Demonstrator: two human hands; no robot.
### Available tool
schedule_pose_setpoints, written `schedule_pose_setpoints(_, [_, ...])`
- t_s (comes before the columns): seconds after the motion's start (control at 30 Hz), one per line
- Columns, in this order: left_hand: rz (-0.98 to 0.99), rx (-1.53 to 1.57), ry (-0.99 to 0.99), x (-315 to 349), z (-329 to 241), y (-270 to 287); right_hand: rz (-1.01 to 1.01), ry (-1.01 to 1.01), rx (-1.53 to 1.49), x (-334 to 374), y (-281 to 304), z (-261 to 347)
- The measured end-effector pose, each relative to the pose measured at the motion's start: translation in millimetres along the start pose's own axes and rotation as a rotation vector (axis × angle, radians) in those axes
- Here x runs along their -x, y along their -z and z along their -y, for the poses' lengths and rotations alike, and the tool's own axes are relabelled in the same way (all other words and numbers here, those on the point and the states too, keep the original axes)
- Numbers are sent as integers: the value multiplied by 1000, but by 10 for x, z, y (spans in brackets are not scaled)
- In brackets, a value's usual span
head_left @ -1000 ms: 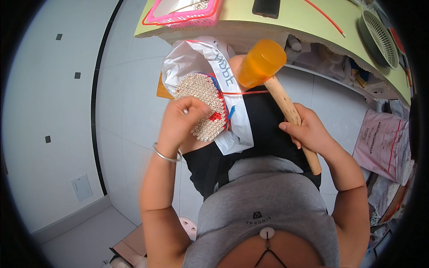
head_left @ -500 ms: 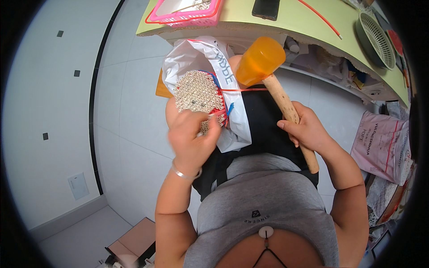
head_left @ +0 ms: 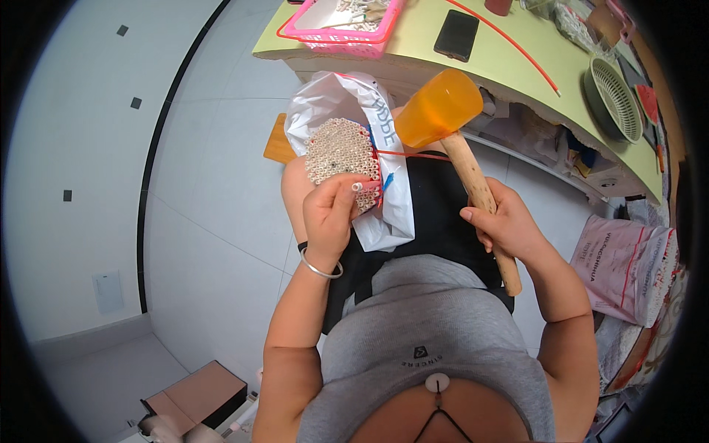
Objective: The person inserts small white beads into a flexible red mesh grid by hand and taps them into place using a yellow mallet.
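A thick bundle of thin, pale tubes (head_left: 341, 150) stands on end in a white plastic bag (head_left: 395, 221) at my lap, with red and blue along its right side. My left hand (head_left: 329, 214) is closed over the bundle's near edge, thumb and fingers pinching a small tube (head_left: 357, 187) whose white end shows. Whether it is free of the bundle I cannot tell. My right hand (head_left: 508, 221) grips the wooden handle of a mallet (head_left: 442, 107). The mallet's orange head is raised beside the bag, to the right of the bundle.
A green-topped table (head_left: 413, 33) runs across the far side. On it are a pink basket (head_left: 343, 46) of small white pieces, a black phone (head_left: 456, 35), a red rod (head_left: 517, 46) and a grey-green colander (head_left: 613, 100). A pink-white sack (head_left: 617, 266) stands at right.
My left hand has shifted slightly, and the small tube's white end now shows in its pinch. The mallet stays in my right hand. The view has moved a little.
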State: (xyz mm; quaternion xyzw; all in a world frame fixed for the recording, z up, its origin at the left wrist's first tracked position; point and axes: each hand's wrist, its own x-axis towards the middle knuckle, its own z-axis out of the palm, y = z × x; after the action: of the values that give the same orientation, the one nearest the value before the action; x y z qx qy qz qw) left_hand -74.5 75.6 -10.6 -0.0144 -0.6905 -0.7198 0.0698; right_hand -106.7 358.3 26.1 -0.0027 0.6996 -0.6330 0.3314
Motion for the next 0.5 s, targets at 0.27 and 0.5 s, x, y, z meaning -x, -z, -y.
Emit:
schedule_pose_setpoints(0.27, [-115, -10, 22, 89, -24, 199, -7, -3, 5, 84, -62, -56])
schedule_pose_setpoints(0.5, [-44, -396, -145, 142, 58, 75, -10, 4, -4, 107, -113, -88])
